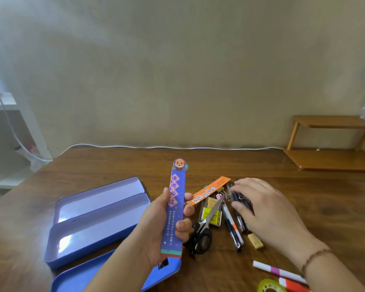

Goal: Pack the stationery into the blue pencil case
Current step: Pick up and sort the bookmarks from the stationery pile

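The blue pencil case (97, 220) lies open on the left of the wooden table, its trays empty. My left hand (156, 232) holds a long purple bookmark (174, 209) upright above the case's near corner. My right hand (266, 209) reaches over a heap of stationery, its fingers curled around dark pens (239, 200). In the heap lie an orange bookmark (209, 190), black-handled scissors (202, 230), a yellow eraser box (214, 216), more pens (232, 230) and a small beige eraser (255, 241).
A white-and-pink pen (278, 271), a red-and-white pen (293, 286) and a yellow tape roll (270, 287) lie at the near right. A wooden shelf (333, 159) stands at the far right. A white cable (156, 147) runs along the table's back edge.
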{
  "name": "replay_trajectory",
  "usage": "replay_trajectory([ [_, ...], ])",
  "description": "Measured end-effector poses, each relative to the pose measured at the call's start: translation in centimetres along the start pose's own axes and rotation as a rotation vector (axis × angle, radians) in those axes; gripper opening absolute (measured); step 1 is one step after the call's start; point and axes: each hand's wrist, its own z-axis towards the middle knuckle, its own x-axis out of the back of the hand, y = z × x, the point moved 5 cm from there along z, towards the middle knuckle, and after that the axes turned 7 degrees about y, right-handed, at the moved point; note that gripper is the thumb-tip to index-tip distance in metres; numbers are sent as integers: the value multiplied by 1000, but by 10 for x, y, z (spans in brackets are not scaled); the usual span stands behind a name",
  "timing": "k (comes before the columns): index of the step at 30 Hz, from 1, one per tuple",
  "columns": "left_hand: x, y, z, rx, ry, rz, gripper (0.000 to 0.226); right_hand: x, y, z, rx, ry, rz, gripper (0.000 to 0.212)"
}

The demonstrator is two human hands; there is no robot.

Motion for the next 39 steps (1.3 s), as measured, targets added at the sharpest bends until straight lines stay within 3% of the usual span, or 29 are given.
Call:
replay_trajectory([
  [3, -2, 0, -1, 10, 2, -48, 50, 9, -12, 20, 53, 9, -15, 31],
  [8, -7, 2, -7, 21, -3, -43, 47, -38, -22, 69, 135, -333, -31, 34],
  [13, -6, 6, -9, -13, 54, -50, 49, -87, -1, 86, 73, -631, -121, 38],
  [17, -8, 9, -9, -40, 58, -59, 47, -82, 5, 91, 24, -535, -45, 22],
  [21, -6, 10, -9, -69, 113, -81, 47, -39, 3, 96, -39, -215, 1, 12],
  [23, -5, 10, -9, -92, 135, -83, 48, -6, -1, 91, -169, 12, 250, 11],
  [25, -8, 7, -9, -108, 126, -69, 49, 11, -11, 71, -384, 109, 789, 12],
  [27, -14, 3, -11, -112, 74, -53, 49, 8, -38, 40, -516, -58, 1240, 18],
  [28, -16, 1, -12, -108, 48, -37, 51, 4, -52, 25, -526, -136, 1288, 22],
  [30, -19, -5, -14, -88, 11, 10, 55, -6, -65, 5, -479, -131, 1096, 23],
  [32, -21, -9, -16, -77, -36, 33, 55, -5, -68, -5, -392, 7, 826, 19],
  [34, -22, -10, -16, -73, -45, 33, 53, 1, -76, -10, -219, 95, 572, 13],
  [36, -20, -10, -13, -74, -22, 32, 53, 8, -87, -15, 11, 152, 345, 26],
  [39, -16, -3, -9, -102, 24, -39, 52, 9, -99, -27, 310, 50, 305, 39],
])
